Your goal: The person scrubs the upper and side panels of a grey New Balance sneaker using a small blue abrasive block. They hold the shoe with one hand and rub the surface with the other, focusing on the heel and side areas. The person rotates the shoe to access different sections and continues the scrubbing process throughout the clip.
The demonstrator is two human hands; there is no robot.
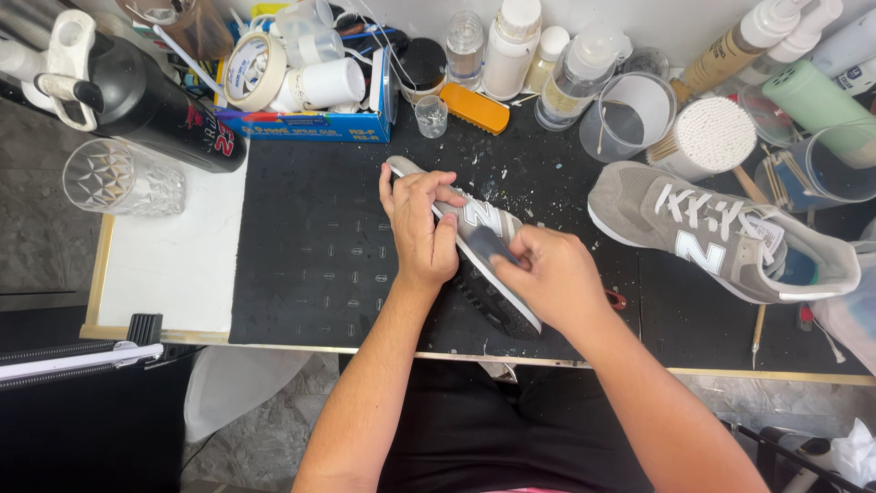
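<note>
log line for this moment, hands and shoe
left hand: steadies grey sneaker on its side | right hand: presses small dark pad to its side | second sneaker: upright, at right

This looks like a small workshop for cleaning or repairing shoes. The table [173, 274] is covered with a black work mat [310, 246] that carries white specks and crumbs. Along its back edge stand many plastic bottles [511, 46], spray bottles [739, 46], clear cups [630, 114], a tub of cotton swabs [712, 137], a roll of tape [251, 68] and an orange brush [474, 108]. A grey sneaker [721, 233] waits on the mat.
</note>
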